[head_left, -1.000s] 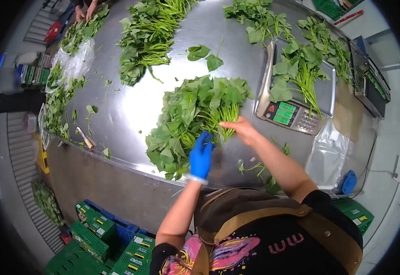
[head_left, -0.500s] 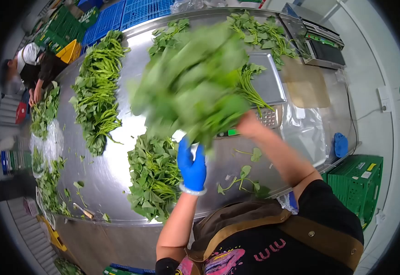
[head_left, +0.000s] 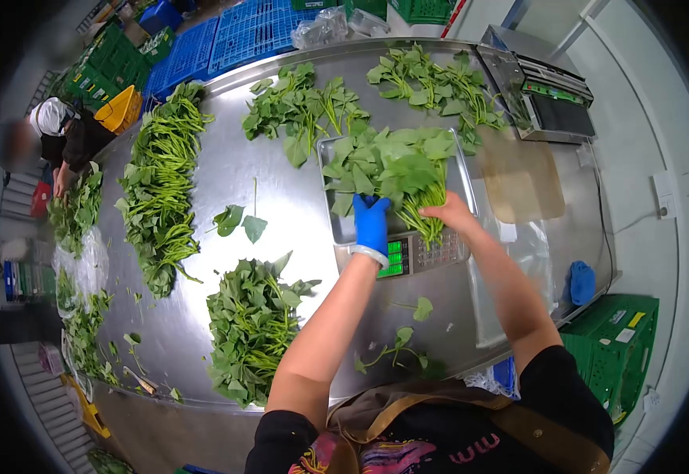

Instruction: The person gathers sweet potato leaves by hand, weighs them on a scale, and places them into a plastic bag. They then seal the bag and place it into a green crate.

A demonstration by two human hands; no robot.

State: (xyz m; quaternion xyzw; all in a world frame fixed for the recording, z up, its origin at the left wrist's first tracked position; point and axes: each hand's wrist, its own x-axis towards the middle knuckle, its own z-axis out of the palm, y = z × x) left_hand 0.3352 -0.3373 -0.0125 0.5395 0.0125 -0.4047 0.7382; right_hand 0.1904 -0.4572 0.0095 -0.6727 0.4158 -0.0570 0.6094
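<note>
A bunch of leafy greens (head_left: 396, 162) lies on the metal tray (head_left: 336, 225) of a scale, leaves to the left and stems to the lower right. My left hand (head_left: 371, 225), in a blue glove, touches the leaves at the bunch's lower left; its fingertips are partly under the leaves. My bare right hand (head_left: 449, 212) is at the stems, thumb across them, with its other fingers largely hidden. The scale's keypad (head_left: 439, 251) and green display (head_left: 394, 259) show just below the tray. A pile of greens (head_left: 254, 328) sits left of my left forearm.
More greens lie in a long row (head_left: 163, 186) and at the table's far side (head_left: 301, 107). A sealing machine (head_left: 550, 91) stands back right. Plastic bags (head_left: 510, 276) lie at right, above a green crate (head_left: 613, 347). A co-worker (head_left: 72, 130) handles greens at far left.
The bunch has come down from the air onto the scale tray, moving right. Both hands moved with it, my left hand up and right. A few loose leaves now lie on the table's middle.
</note>
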